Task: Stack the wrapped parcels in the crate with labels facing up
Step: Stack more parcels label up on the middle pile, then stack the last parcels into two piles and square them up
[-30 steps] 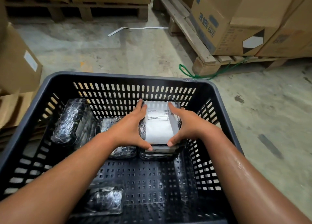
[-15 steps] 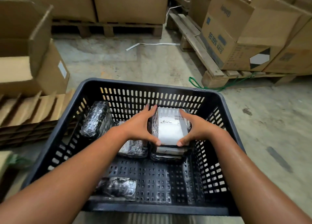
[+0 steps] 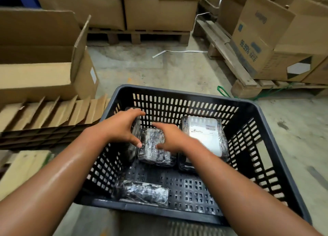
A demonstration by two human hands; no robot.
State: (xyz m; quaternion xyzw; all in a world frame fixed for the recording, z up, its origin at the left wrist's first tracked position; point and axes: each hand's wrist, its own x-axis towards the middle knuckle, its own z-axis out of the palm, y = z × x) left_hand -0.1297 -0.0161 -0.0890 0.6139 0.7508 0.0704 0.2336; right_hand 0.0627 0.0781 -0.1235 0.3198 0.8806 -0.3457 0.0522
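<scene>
The black slotted crate (image 3: 257,111) stands on the floor in front of me. At its back right, a wrapped parcel with a white label (image 3: 206,134) facing up tops a small stack. A shiny wrapped parcel (image 3: 154,152) lies in the middle, label not visible. My left hand (image 3: 122,127) is at its left edge, fingers spread and curled, thumb touching it. My right hand (image 3: 170,138) lies blurred over its right side. Another wrapped parcel (image 3: 136,127) leans on the left wall, mostly hidden behind my left hand. One more parcel (image 3: 143,194) lies at the front left.
Folded cardboard sheets (image 3: 49,115) and an open carton (image 3: 44,58) sit to the left of the crate. Wooden pallets with cartons (image 3: 266,40) stand behind and to the right. A green strap (image 3: 223,91) lies by the pallet's corner.
Both hands let go of the labelled parcel, which stays on the back-right stack, and moved left to the middle parcel. The camera pulled back and tilted up.
</scene>
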